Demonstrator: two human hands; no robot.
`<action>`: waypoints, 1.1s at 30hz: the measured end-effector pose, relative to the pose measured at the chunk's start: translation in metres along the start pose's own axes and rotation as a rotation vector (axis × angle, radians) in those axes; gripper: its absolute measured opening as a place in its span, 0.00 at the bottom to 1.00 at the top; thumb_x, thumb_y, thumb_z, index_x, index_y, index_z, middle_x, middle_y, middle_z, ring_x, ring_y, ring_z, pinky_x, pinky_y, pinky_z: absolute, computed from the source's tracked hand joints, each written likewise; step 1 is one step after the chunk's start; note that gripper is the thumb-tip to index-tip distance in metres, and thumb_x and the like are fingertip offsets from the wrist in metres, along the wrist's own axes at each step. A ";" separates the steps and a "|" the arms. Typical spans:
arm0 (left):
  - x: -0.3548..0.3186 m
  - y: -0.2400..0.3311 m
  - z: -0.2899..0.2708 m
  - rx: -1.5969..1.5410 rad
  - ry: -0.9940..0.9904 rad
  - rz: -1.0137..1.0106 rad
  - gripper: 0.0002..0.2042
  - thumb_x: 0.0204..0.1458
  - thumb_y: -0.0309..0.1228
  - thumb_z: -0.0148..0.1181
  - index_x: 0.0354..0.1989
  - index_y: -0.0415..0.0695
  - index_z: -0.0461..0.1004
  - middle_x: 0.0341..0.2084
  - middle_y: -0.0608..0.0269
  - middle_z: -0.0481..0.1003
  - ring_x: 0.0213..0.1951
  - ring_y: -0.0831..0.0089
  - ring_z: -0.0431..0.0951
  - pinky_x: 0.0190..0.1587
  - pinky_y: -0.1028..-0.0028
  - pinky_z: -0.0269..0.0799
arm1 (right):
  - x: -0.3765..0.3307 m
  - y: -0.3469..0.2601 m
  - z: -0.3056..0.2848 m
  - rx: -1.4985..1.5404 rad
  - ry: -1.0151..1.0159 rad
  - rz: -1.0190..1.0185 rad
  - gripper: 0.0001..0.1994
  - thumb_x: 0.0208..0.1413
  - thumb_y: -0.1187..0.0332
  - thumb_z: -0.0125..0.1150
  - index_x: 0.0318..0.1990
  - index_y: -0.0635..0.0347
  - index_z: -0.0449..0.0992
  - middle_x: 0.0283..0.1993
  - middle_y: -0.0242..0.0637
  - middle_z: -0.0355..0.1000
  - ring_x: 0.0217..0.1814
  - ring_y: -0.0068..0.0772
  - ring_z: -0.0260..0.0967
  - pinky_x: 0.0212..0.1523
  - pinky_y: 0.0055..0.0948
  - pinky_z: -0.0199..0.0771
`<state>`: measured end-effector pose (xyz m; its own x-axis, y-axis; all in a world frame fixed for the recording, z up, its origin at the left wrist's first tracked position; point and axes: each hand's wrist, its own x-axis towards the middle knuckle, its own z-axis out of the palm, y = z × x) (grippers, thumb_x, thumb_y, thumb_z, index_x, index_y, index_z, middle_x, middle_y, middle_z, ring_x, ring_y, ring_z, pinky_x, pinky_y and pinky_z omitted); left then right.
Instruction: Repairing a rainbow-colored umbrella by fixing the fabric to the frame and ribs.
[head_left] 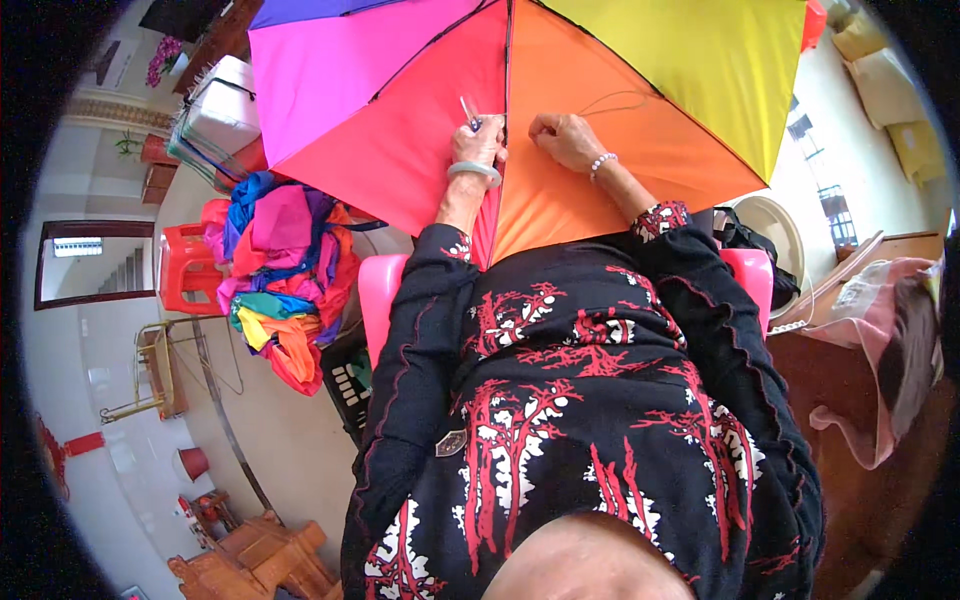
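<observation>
A many-coloured umbrella canopy [590, 170] lies open across my lap, its dark ribs showing. My left hand [478, 145], with a pale bangle at the wrist, is closed over the red panel beside the middle rib [508, 70]. From its fist sticks a slender clear-and-blue thing [468, 108], whose kind I cannot make out. Over the orange panel, my right hand [568, 142] wears a beaded bracelet, and its fingers are pinched together. A thin thread [615, 103] loops on the cloth just beyond those fingers; the fingertips' grip on it is partly hidden.
On the left, a heap of colourful folded cloth [285, 265] rests by a red plastic stool [188, 268]. A black crate [350, 385] stands near my pink chair [378, 300]. To the right are a round pale basin [775, 235], a black bag [740, 235] and a pink cloth [855, 330].
</observation>
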<state>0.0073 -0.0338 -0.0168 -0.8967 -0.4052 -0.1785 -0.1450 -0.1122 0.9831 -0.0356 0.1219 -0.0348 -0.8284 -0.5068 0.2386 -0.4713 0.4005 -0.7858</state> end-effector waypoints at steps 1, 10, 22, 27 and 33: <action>-0.001 0.001 0.001 0.020 0.073 0.039 0.06 0.42 0.30 0.53 0.19 0.41 0.69 0.11 0.67 0.68 0.08 0.80 0.63 0.08 0.79 0.56 | 0.001 0.001 0.000 0.002 0.007 0.001 0.06 0.41 0.70 0.51 0.27 0.59 0.71 0.20 0.36 0.68 0.23 0.29 0.67 0.27 0.27 0.66; -0.006 0.005 0.000 0.102 0.015 0.150 0.05 0.43 0.30 0.53 0.22 0.43 0.69 0.12 0.67 0.68 0.08 0.81 0.62 0.08 0.81 0.55 | 0.002 0.004 0.003 -0.031 -0.018 -0.017 0.06 0.41 0.69 0.51 0.27 0.59 0.71 0.22 0.39 0.69 0.26 0.33 0.68 0.29 0.29 0.67; 0.000 0.003 -0.001 -0.014 0.097 0.190 0.04 0.43 0.30 0.52 0.22 0.43 0.70 0.12 0.67 0.69 0.08 0.82 0.62 0.09 0.81 0.55 | 0.003 -0.004 0.004 -0.022 -0.038 -0.021 0.07 0.41 0.70 0.51 0.29 0.60 0.71 0.23 0.39 0.69 0.26 0.34 0.68 0.29 0.29 0.67; -0.003 0.002 0.003 0.088 -0.178 0.419 0.05 0.43 0.30 0.52 0.22 0.43 0.70 0.12 0.67 0.69 0.08 0.83 0.61 0.08 0.81 0.53 | 0.006 -0.010 0.007 0.026 -0.035 -0.038 0.09 0.41 0.71 0.52 0.33 0.61 0.70 0.22 0.40 0.69 0.25 0.31 0.68 0.28 0.28 0.66; -0.003 0.013 -0.006 -0.004 0.038 0.044 0.06 0.43 0.31 0.52 0.21 0.42 0.71 0.13 0.68 0.70 0.07 0.83 0.59 0.08 0.81 0.52 | 0.002 -0.010 0.004 0.070 -0.068 0.057 0.10 0.40 0.71 0.53 0.33 0.60 0.70 0.28 0.46 0.71 0.32 0.43 0.69 0.33 0.34 0.68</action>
<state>0.0107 -0.0395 -0.0035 -0.8858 -0.4437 -0.1363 -0.1037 -0.0970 0.9899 -0.0310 0.1133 -0.0286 -0.8300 -0.5359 0.1547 -0.3995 0.3775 -0.8354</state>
